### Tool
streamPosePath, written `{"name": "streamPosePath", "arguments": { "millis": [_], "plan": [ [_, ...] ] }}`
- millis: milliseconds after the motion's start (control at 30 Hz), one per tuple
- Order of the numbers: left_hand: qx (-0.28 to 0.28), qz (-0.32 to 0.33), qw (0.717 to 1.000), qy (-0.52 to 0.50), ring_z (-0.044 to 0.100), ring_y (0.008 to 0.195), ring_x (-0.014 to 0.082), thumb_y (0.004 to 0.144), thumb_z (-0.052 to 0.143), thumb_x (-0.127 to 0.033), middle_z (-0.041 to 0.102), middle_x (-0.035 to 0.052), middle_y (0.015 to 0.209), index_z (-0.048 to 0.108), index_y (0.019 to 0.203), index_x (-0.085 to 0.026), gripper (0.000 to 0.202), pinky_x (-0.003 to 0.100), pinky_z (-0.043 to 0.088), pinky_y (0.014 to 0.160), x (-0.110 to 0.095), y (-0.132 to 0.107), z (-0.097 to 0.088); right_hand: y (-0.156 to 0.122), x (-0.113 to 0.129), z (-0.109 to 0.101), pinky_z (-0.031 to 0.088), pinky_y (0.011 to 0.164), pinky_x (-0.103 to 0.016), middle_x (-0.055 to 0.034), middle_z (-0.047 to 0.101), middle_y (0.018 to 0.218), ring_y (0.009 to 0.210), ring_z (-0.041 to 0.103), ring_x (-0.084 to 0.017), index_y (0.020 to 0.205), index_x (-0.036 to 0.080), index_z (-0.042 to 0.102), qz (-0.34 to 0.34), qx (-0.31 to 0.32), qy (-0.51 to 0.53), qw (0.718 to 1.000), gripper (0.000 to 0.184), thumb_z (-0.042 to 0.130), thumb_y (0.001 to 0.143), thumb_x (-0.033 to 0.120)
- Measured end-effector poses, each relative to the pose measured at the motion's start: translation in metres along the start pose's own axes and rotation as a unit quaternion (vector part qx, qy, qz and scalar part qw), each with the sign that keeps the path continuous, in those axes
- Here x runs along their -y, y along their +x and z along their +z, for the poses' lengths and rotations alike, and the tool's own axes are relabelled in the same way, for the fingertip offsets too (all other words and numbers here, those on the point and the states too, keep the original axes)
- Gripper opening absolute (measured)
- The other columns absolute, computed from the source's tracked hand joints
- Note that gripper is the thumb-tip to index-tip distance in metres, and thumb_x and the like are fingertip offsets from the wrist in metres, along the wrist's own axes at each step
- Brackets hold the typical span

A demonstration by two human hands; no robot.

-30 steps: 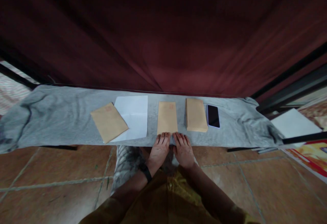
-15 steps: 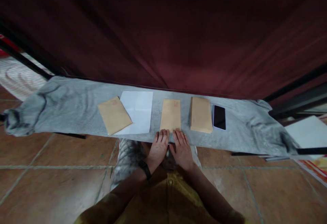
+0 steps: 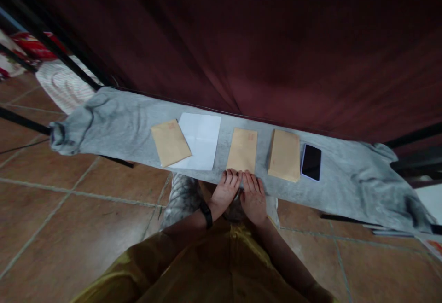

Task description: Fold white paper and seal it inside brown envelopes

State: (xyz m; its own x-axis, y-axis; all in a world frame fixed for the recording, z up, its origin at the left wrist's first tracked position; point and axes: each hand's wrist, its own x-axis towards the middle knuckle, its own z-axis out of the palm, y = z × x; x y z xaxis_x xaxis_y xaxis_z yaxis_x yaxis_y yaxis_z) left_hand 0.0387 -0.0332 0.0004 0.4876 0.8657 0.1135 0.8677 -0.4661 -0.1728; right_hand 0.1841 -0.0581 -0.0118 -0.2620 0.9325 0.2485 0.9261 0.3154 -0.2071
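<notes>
My left hand (image 3: pixel 226 189) and my right hand (image 3: pixel 253 196) lie flat side by side on the near edge of a narrow surface covered with grey cloth (image 3: pixel 117 119). Both are open, fingers stretched out, fingertips touching the near end of a brown envelope (image 3: pixel 242 150). My left wrist wears a dark band. To the right lies a stack of brown envelopes (image 3: pixel 285 154), then a dark phone (image 3: pixel 311 162). To the left a white sheet (image 3: pixel 199 140) lies partly under another brown envelope (image 3: pixel 170 142).
A dark red curtain (image 3: pixel 262 40) hangs right behind the surface. Brown floor tiles (image 3: pixel 76 220) spread below. Black bars and striped fabric (image 3: pixel 62 86) are at the far left. The grey cloth bunches at both ends.
The view has swung left and tilted, so everything shifted right in the picture. My hands stay flat at the near end of the middle envelope.
</notes>
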Motion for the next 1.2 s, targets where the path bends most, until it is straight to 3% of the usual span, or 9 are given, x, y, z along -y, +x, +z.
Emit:
{"name": "streamPosePath", "arguments": {
  "millis": [133, 367, 667, 867, 1067, 1200],
  "plan": [
    [-0.022, 0.010, 1.000, -0.005, 0.050, 0.134, 0.0297, 0.096, 0.037, -0.009, 0.057, 0.0197, 0.137, 0.042, 0.153, -0.013, 0.057, 0.048, 0.040, 0.113, 0.006, -0.001, 0.004, -0.002, -0.002, -0.003, 0.024, 0.123, -0.050, -0.0126, 0.042, 0.160, 0.147, 0.036, -0.027, 0.158, 0.012, 0.032, 0.003, 0.000, -0.001, 1.000, 0.068, 0.048, 0.092, 0.014],
    [-0.037, 0.031, 0.999, 0.013, 0.052, 0.131, 0.0325, 0.096, 0.039, -0.009, 0.057, 0.0244, 0.135, 0.044, 0.150, -0.006, 0.055, 0.049, 0.041, 0.112, 0.008, -0.001, 0.006, 0.000, -0.004, -0.007, 0.028, 0.121, -0.050, -0.0155, 0.048, 0.155, 0.143, 0.043, -0.028, 0.153, 0.011, 0.040, 0.007, -0.010, 0.010, 1.000, 0.054, 0.045, 0.102, 0.028],
    [-0.021, 0.037, 0.999, -0.011, 0.050, 0.136, 0.0284, 0.093, 0.040, -0.008, 0.056, 0.0200, 0.140, 0.043, 0.151, -0.008, 0.058, 0.045, 0.040, 0.116, 0.024, -0.006, 0.005, -0.003, -0.012, -0.010, 0.033, 0.119, -0.050, -0.0141, 0.054, 0.150, 0.140, 0.047, -0.029, 0.150, 0.011, 0.046, 0.041, -0.025, -0.008, 0.999, 0.049, 0.044, 0.103, 0.026],
    [-0.027, 0.027, 0.999, 0.001, 0.051, 0.136, 0.0274, 0.091, 0.040, -0.004, 0.057, 0.0202, 0.141, 0.048, 0.147, -0.005, 0.057, 0.044, 0.040, 0.116, 0.025, -0.009, 0.005, 0.003, 0.001, -0.006, 0.033, 0.121, -0.050, -0.0171, 0.047, 0.155, 0.148, 0.036, -0.030, 0.152, 0.007, 0.042, 0.047, -0.030, 0.014, 0.998, 0.057, 0.048, 0.101, 0.031],
    [-0.026, 0.012, 0.990, -0.140, 0.048, 0.138, 0.0290, 0.092, 0.045, -0.014, 0.055, 0.0186, 0.145, 0.046, 0.148, -0.010, 0.056, 0.047, 0.041, 0.115, 0.035, -0.011, 0.002, 0.012, 0.012, -0.001, 0.033, 0.122, -0.048, -0.0116, 0.044, 0.158, 0.148, 0.037, -0.025, 0.155, 0.013, 0.038, 0.015, -0.011, 0.040, 0.999, 0.058, 0.049, 0.098, 0.023],
    [-0.049, -0.067, 0.957, -0.278, 0.049, 0.137, 0.0283, 0.092, 0.051, -0.021, 0.053, 0.0181, 0.147, 0.048, 0.145, -0.011, 0.053, 0.045, 0.045, 0.112, 0.046, 0.000, 0.007, 0.013, 0.010, 0.001, 0.035, 0.121, -0.047, -0.0093, 0.049, 0.155, 0.144, 0.043, -0.023, 0.155, 0.017, 0.040, 0.017, -0.029, 0.039, 0.999, 0.058, 0.048, 0.098, 0.019]
  ]
}}
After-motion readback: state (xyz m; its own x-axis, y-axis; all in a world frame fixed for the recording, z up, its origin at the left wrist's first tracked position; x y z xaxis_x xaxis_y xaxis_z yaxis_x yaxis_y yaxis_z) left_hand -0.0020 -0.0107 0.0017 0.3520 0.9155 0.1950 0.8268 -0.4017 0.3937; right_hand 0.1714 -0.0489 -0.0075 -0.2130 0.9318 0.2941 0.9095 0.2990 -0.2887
